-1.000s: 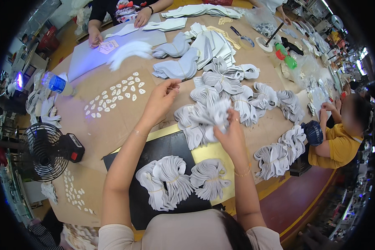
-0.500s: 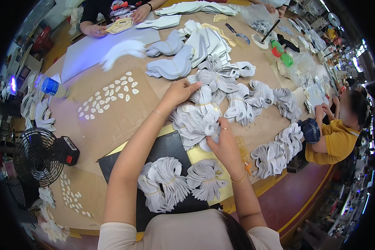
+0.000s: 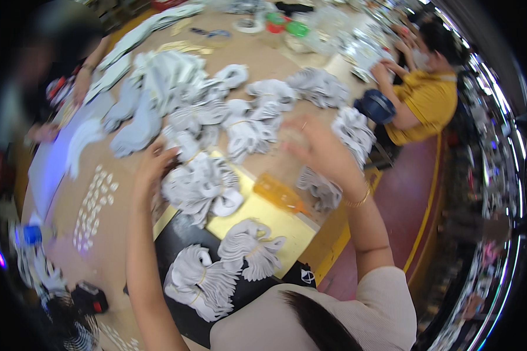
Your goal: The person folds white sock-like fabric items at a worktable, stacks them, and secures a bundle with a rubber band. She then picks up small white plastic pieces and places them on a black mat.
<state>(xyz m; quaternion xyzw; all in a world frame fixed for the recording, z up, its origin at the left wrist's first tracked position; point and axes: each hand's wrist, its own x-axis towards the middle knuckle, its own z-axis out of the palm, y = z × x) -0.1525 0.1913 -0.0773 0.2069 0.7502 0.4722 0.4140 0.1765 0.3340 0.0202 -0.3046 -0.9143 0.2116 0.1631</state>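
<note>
Head view: a pile of grey-white bundled cut pieces (image 3: 202,190) sits left of centre on the table (image 3: 114,257), its lower edge over a black mat (image 3: 173,240) and a yellow sheet (image 3: 301,237). Take that pile as the middle of the clock. The left hand (image 3: 157,161) is at ten o'clock, close against the pile's upper edge; its fingers curl, but whether they grip a piece I cannot tell. The right hand (image 3: 312,143) is at two o'clock, apart from the pile, blurred, with thumb and fingers bent and apart.

At three o'clock lies an orange see-through object (image 3: 278,193), partly on the yellow sheet. Two banded bundles rest nearer the body, one (image 3: 202,284) at six o'clock, the other (image 3: 249,251) at five. More grey bundles (image 3: 243,131) lie at one o'clock. Small white ovals (image 3: 91,216) spread between eight and nine, and a curved pale stack (image 3: 137,131) sits between ten and eleven. Farther out at two o'clock is a co-worker in a yellow shirt (image 3: 424,111).
</note>
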